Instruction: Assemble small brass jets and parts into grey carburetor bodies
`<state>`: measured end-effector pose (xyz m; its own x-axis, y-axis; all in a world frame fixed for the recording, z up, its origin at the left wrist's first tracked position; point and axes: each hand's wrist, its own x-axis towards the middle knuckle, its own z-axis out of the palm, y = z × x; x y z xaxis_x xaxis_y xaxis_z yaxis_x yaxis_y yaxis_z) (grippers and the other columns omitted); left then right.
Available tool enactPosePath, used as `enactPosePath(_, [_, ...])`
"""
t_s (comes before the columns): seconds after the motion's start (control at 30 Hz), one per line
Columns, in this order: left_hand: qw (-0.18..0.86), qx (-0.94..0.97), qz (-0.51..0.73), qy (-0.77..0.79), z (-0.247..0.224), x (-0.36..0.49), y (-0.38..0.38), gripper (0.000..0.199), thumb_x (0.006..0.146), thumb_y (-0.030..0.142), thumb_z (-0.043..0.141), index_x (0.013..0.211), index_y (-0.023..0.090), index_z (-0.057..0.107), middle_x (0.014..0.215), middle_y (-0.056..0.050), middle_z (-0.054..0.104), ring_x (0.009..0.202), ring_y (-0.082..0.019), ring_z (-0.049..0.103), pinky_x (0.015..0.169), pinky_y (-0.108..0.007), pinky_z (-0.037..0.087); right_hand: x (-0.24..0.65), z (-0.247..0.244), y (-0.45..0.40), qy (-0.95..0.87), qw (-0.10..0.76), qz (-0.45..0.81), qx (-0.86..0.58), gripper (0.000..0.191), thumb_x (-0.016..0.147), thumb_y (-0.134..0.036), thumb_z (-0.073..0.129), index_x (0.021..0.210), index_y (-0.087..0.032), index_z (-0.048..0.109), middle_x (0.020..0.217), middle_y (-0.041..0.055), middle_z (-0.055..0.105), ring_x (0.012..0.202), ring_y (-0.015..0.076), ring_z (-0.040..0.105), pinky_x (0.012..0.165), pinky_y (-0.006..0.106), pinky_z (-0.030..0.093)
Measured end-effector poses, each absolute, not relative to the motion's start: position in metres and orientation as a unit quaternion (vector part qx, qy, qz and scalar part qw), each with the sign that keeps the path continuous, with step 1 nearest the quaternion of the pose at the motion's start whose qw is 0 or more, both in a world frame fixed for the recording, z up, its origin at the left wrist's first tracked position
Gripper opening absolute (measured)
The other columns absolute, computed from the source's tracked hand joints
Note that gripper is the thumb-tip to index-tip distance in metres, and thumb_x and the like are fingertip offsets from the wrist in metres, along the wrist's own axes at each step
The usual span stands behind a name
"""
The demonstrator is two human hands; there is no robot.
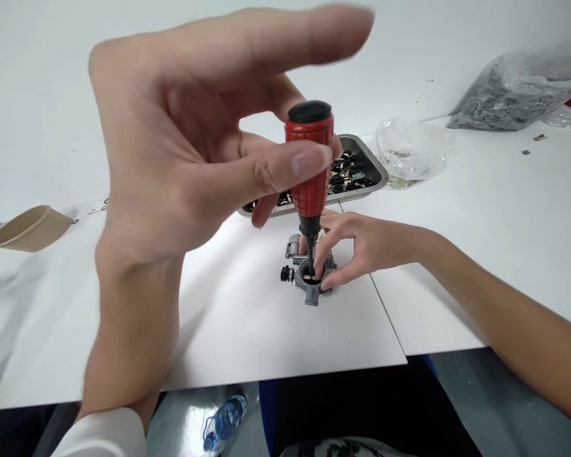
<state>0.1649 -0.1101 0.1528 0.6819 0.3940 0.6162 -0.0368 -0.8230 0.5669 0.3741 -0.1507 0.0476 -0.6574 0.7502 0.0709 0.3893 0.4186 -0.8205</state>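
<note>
A screwdriver with a red handle and black cap stands upright, pinched between the thumb and fingers of my left hand; its index finger is stretched out above the cap. The dark shaft goes down into the round bore of a small grey metal carburetor-like part lying on the white table. My right hand grips this part from the right, its fingertips at the rim of the bore. A black knob sticks out from the part's left side. The screwdriver's tip is hard to see inside the bore.
Behind the hands, a metal tray holds many small black and brass pieces. Clear plastic bags and a large bag of grey pieces lie at the back right. A paper cup is at left; a water bottle is on the floor.
</note>
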Motion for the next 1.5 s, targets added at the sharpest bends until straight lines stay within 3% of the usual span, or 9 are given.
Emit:
enactPosePath(0.1, [0.304,0.883,0.349,0.077,0.155,0.162,-0.111,0.065,0.098,0.059,0.036,0.122,0.004,0.06,0.105,-0.01,0.067,0.079,-0.022,0.069,0.044,-0.035,0.052,0.375,0.047,-0.151,-0.817,0.216,0.4,-0.356,0.022,0.075,-0.047,0.079,0.084,-0.027,0.08,0.117,0.0042,0.063,0.112,0.0234,0.053,0.103,0.042,0.038])
enactPosePath(0.3, [0.324,0.858,0.393,0.069,0.152,0.168,-0.113,0.041,0.1,0.043,0.044,0.105,0.009,0.066,0.087,-0.002,0.066,0.071,-0.01,0.066,0.049,-0.026,0.052,0.375,0.044,-0.149,-0.811,0.224,0.418,-0.342,0.024,0.074,-0.047,0.08,0.084,-0.025,0.08,0.118,0.0059,0.063,0.112,0.0246,0.054,0.099,0.041,0.042])
enactPosePath(0.5, [0.348,0.877,0.327,0.059,0.157,0.166,-0.112,0.059,0.09,0.064,0.053,0.109,0.01,0.065,0.094,-0.008,0.067,0.074,-0.018,0.068,0.048,-0.031,0.053,0.375,0.043,-0.148,-0.814,0.228,0.413,-0.339,0.024,0.074,-0.047,0.081,0.084,-0.025,0.08,0.117,0.006,0.063,0.112,0.0249,0.054,0.101,0.042,0.042])
enactPosePath(0.63, [0.34,0.87,0.357,0.021,0.155,0.164,-0.103,0.041,0.089,0.051,0.063,0.1,0.012,0.066,0.086,-0.003,0.067,0.065,-0.01,0.062,0.046,-0.024,0.046,0.375,0.042,-0.148,-0.812,0.229,0.413,-0.342,0.023,0.073,-0.046,0.081,0.084,-0.025,0.081,0.115,0.0062,0.064,0.112,0.025,0.054,0.101,0.042,0.041])
enactPosePath(0.83, [0.371,0.861,0.347,0.024,0.156,0.166,-0.103,0.06,0.091,0.052,0.059,0.114,-0.003,0.064,0.1,-0.016,0.071,0.078,-0.02,0.069,0.041,-0.028,0.049,0.375,0.043,-0.148,-0.813,0.226,0.414,-0.341,0.024,0.074,-0.048,0.08,0.084,-0.025,0.081,0.117,0.006,0.063,0.112,0.0244,0.054,0.099,0.041,0.042])
enactPosePath(1.03, [0.361,0.856,0.367,-0.039,0.157,0.17,-0.102,0.05,0.083,0.051,0.07,0.113,0.011,0.069,0.086,-0.004,0.069,0.066,-0.012,0.066,0.041,-0.024,0.048,0.375,0.041,-0.148,-0.814,0.235,0.412,-0.335,0.023,0.073,-0.046,0.081,0.084,-0.026,0.08,0.115,0.0059,0.065,0.111,0.0242,0.054,0.099,0.04,0.043])
enactPosePath(1.17, [0.362,0.853,0.376,0.007,0.154,0.166,-0.105,0.052,0.089,0.05,0.062,0.122,0.009,0.066,0.089,-0.009,0.07,0.076,-0.017,0.069,0.042,-0.023,0.046,0.375,0.041,-0.148,-0.813,0.23,0.417,-0.336,0.024,0.074,-0.047,0.081,0.085,-0.025,0.081,0.116,0.0064,0.064,0.111,0.0245,0.054,0.098,0.04,0.043])
enactPosePath(1.33, [0.342,0.865,0.367,-0.014,0.154,0.17,-0.102,0.048,0.09,0.056,0.059,0.106,0.014,0.072,0.09,-0.008,0.067,0.069,-0.015,0.065,0.043,-0.023,0.047,0.375,0.043,-0.148,-0.808,0.228,0.422,-0.341,0.025,0.073,-0.048,0.081,0.084,-0.026,0.08,0.117,0.0061,0.063,0.11,0.0241,0.054,0.098,0.041,0.043])
enactPosePath(1.5, [0.302,0.862,0.404,-0.049,0.151,0.173,-0.096,0.028,0.072,0.02,0.086,0.096,0.012,0.073,0.089,-0.005,0.069,0.065,-0.012,0.064,0.039,-0.018,0.045,0.377,0.045,-0.149,-0.815,0.219,0.419,-0.336,0.023,0.074,-0.045,0.081,0.087,-0.026,0.08,0.119,0.0054,0.064,0.113,0.0241,0.055,0.101,0.04,0.043])
